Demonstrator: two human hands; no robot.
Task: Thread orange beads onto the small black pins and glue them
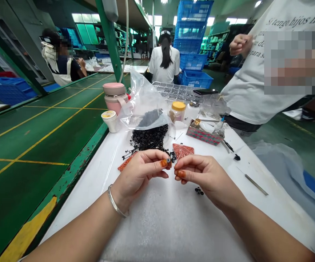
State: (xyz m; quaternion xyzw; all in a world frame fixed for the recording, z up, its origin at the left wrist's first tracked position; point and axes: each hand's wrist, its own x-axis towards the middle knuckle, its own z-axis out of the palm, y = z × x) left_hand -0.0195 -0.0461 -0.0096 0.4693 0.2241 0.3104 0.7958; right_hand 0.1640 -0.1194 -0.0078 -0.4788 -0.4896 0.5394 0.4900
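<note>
A: What's in the hands?

B: Left hand [141, 171] and right hand [201, 176] meet fingertip to fingertip above the white table [174, 225]. Left thumb and forefinger are pressed together on a tiny dark part [168, 160] with a rounded, glossy tip. Right fingers are curled in and touch the same spot. Whether they grip it too, can't tell.

A: Orientation?

B: Too small to read a long axis. Only the rounded end shows, just beyond the left fingertips.

A: Nearby?

B: Small cluster of black parts [199, 190] on the table just under the right hand, looks like three or four. Silver bangle [115, 202] on the left wrist, one.

A: Farther out?

B: Just beyond the fingertips: two red mesh pieces [183, 150], one on each side, and one heap of black stemmed parts [149, 140], uncountable. Behind it one clear plastic bag [143, 102] with more dark parts. Right of the right hand, one thin metal tool [256, 184]. Beyond the heap: patterned box [202, 136], yellow-lidded jar [178, 110], white cup [110, 120], pink flask [115, 96].

A: Others?

B: One person in a white shirt [244, 83] stands at the far right of the table.
</note>
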